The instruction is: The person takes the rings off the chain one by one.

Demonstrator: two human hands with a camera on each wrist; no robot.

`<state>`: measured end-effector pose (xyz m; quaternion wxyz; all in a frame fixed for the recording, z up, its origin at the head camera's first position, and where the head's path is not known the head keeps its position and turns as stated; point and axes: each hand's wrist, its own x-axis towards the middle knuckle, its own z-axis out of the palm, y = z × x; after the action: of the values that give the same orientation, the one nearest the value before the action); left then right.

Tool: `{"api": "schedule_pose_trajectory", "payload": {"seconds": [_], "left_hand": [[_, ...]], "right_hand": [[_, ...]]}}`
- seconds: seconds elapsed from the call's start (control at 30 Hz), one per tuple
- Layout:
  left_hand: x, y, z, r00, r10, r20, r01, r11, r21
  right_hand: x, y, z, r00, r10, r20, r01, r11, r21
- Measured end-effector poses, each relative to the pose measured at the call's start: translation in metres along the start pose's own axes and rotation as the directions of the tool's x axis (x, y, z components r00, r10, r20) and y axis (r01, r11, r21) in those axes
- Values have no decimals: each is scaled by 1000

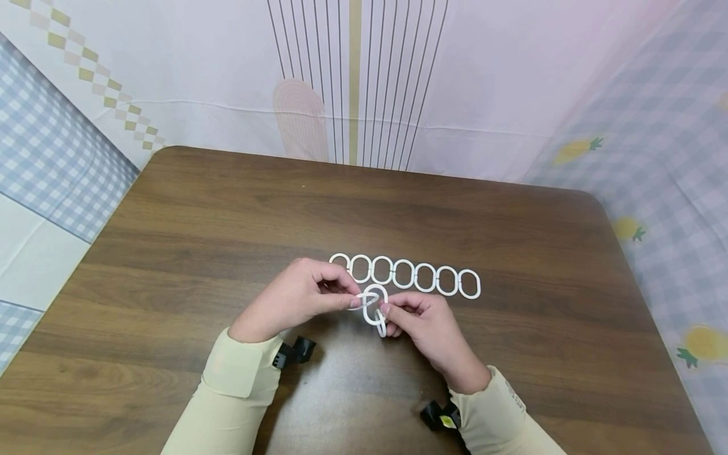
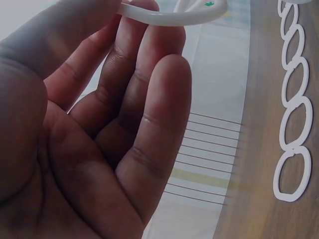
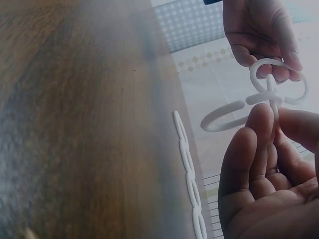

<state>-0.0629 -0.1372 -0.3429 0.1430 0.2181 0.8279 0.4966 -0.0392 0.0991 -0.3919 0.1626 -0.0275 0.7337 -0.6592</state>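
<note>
The left hand (image 1: 301, 294) and right hand (image 1: 429, 322) pinch linked white oval plastic rings (image 1: 365, 309); a matching row (image 1: 393, 272) lies nearer the far edge of the brown wood-grain bench (image 1: 227, 215).

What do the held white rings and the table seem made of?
White rings: probably hard plastic, smooth with a slight sheen; they look rigid and evenly rounded. Table: wood or wood-look laminate, satin finish; brown grain and soft reflections show, but I can't tell which.

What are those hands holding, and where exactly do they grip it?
Linked white rings. The left hand pinches one ring by the edge nearest it; the right hand pinches another, also by its near edge.
</note>
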Motion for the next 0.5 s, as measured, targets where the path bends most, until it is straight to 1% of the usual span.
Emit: {"api": "schedule_pose_trajectory", "payload": {"seconds": [0.5], "left_hand": [[-1,1,0,1000,-5,7,5,1000,-18]], "right_hand": [[2,2,-2,1000,11,-16,-10,1000,23]]}}
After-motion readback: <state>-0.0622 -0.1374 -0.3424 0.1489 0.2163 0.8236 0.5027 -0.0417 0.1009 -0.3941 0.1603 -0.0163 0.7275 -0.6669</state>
